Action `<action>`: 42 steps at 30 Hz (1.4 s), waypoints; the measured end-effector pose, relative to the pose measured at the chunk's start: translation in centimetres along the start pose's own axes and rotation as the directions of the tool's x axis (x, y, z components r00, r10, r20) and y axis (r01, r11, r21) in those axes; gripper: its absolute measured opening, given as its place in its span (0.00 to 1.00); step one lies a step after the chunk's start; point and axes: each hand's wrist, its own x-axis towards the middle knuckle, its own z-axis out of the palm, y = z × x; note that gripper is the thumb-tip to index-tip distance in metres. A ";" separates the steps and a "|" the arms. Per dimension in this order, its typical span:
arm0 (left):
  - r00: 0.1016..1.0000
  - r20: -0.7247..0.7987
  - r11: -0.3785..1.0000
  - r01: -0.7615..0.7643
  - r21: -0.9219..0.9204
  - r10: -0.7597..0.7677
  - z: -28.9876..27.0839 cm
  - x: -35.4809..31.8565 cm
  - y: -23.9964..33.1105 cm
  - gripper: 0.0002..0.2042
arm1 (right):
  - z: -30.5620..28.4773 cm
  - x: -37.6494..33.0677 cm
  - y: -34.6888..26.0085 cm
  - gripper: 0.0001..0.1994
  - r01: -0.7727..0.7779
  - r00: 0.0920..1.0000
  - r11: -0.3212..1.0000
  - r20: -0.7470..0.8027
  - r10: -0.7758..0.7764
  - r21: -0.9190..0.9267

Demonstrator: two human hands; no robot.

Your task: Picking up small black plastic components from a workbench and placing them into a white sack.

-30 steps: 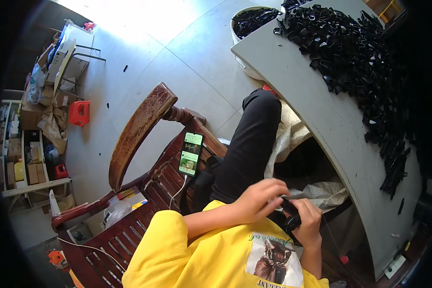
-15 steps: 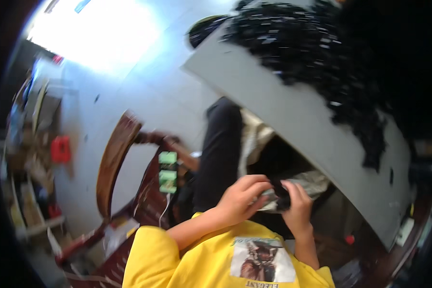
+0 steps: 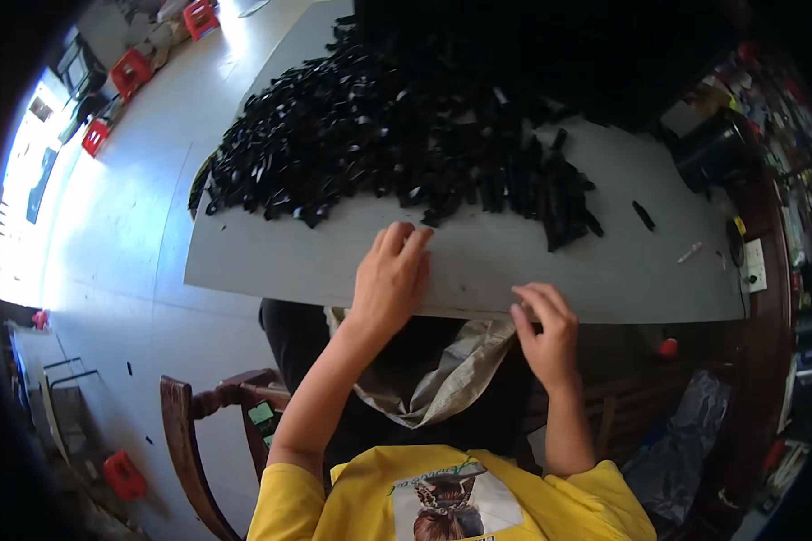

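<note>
Over the grey tabletop [image 3: 325, 266] my left hand [image 3: 392, 278] reaches to the near edge of a heap of small black pieces [image 3: 352, 135]. Its fingers are bent and loosely apart, with nothing visible in them; the thumb side is partly hidden. My right hand [image 3: 548, 326] is at the table's near edge, thumb and fingers apart, nothing between them. Below both hands, a beige woven sack [image 3: 460, 374] hangs across my lap against the table edge. The black pieces look like short strips, too small to name more exactly.
A wooden chair [image 3: 182, 442] stands at my left. Red stools [image 3: 132, 74] are on the floor at the far left. A dark round bin [image 3: 717, 149] and a wall socket [image 3: 754, 266] lie to the right. One loose black strip [image 3: 643, 215] rests apart from the heap.
My view has swung toward the table. My hands, close together over my lap around something black and grey before, are now apart; the left has moved forward over the tabletop.
</note>
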 end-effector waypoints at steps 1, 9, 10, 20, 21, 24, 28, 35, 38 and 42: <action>1.000 0.004 1.000 -0.011 -0.003 0.011 0.5 0.7 0.0 0.14 | -0.4 0.6 0.9 0.10 -0.005 1.000 1.000 -0.010 0.005 -0.003; 0.996 0.042 0.974 0.066 0.218 -0.077 2.1 2.1 -0.4 0.08 | 0.6 4.9 5.7 0.06 -0.147 0.970 0.959 -0.224 0.092 -0.244; 0.997 0.043 0.974 0.060 0.217 -0.071 2.0 1.9 -0.4 0.08 | 0.9 5.0 6.1 0.06 -0.137 0.971 0.935 -0.233 0.061 -0.326; 0.982 0.029 0.855 0.179 -0.488 -0.188 -2.8 -3.1 2.2 0.10 | 0.0 1.5 1.2 0.08 -0.287 0.947 0.833 0.012 0.320 0.472; 0.981 0.037 0.853 0.184 -0.488 -0.191 -3.2 -3.4 2.5 0.10 | -0.4 1.4 0.2 0.07 -0.283 0.954 0.775 0.083 0.288 0.565; 0.993 0.025 0.886 0.115 -0.449 -0.116 -4.1 -4.0 3.4 0.10 | -0.8 1.5 -2.3 0.08 -0.252 0.967 0.741 0.196 0.164 0.622; 0.996 0.032 0.900 0.085 -0.428 -0.078 -4.8 -4.2 4.2 0.10 | -1.0 1.9 -4.1 0.07 -0.211 0.972 0.759 0.217 0.094 0.616; 0.997 0.044 0.887 0.069 -0.456 -0.055 -5.2 -4.3 4.3 0.10 | -1.4 2.1 -4.7 0.08 -0.196 0.972 0.808 0.219 0.086 0.555; 0.997 0.050 0.891 0.079 -0.447 -0.063 -5.7 -4.3 4.3 0.10 | -1.2 2.3 -5.0 0.08 -0.194 0.972 0.810 0.220 0.082 0.554; 0.993 0.078 0.891 0.113 -0.440 -0.088 -6.7 -5.2 4.4 0.09 | -0.9 2.4 -6.2 0.07 -0.098 0.978 0.884 0.210 0.000 0.457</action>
